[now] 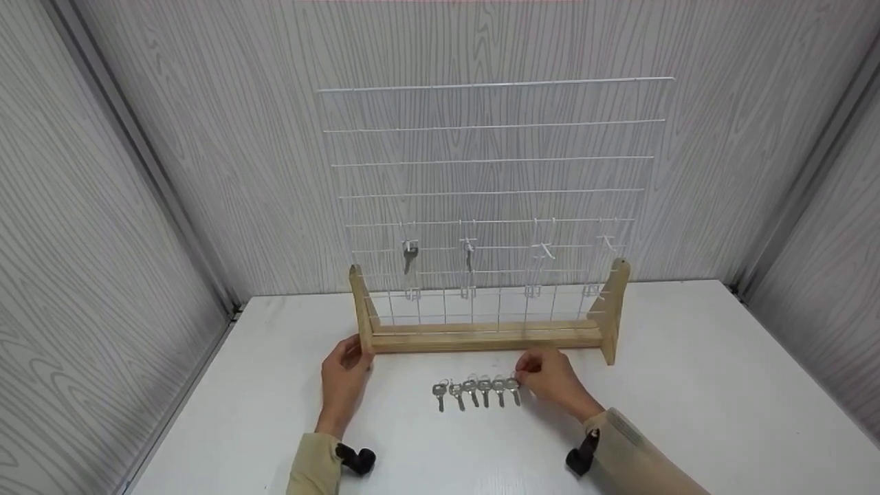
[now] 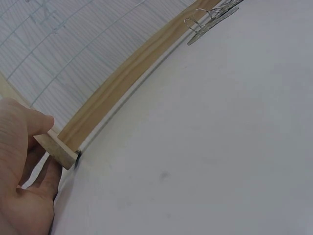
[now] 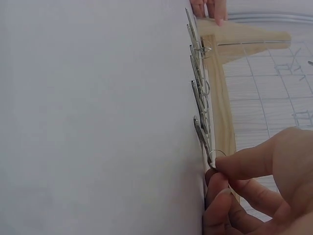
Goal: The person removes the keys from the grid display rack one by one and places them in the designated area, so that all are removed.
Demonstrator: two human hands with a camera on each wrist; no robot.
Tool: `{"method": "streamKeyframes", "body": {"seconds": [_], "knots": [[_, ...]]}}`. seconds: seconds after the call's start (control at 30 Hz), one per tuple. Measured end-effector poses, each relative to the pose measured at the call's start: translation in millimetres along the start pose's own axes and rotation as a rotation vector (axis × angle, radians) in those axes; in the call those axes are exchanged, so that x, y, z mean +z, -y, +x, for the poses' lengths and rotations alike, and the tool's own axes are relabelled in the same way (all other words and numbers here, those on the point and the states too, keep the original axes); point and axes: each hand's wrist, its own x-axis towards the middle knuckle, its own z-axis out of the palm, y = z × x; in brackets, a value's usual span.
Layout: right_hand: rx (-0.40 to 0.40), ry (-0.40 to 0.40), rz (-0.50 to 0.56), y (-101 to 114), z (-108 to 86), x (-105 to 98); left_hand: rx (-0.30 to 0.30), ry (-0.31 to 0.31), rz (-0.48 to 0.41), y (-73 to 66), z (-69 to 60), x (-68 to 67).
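A row of several silver keys (image 1: 470, 392), each with a small ring, lies on the white table before a wire grid rack. My right hand (image 1: 550, 375) pinches the head of the rightmost key (image 3: 201, 134) between thumb and fingers; in the right wrist view its blade slants out from the fingertips. With my left hand (image 1: 344, 381) I grip the front end of the rack's left wooden foot (image 2: 58, 149), thumb above and fingers beneath or beside it. On the rack's hooks hang one key (image 1: 410, 253) at the left and another key (image 1: 469, 253) beside it.
The white wire grid (image 1: 495, 161) stands upright in its wooden base (image 1: 481, 342). Further right on it are two bare hooks, one hook (image 1: 545, 250) and another hook (image 1: 606, 242). Wood-patterned panels (image 1: 206, 137) enclose the table (image 1: 412, 454) at back and sides.
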Motion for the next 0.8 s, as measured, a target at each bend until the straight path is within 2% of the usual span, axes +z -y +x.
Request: {"method": "streamKeyframes", "body": {"seconds": [0.27, 0.53, 0.8], "knots": [[-0.004, 0.037, -0.013, 0.5, 1.7, -2.1, 0.024, -0.007, 0.011, 0.3, 0.8, 0.8], [-0.016, 0.033, -0.010, 0.2, 3.7, -3.1, 0.010, -0.012, 0.022, -1.8, 1.6, 1.3], [0.004, 0.075, 0.023, 4.0, 3.7, -5.1, -0.008, -0.002, 0.013, -0.9, 0.3, 0.5]]}}
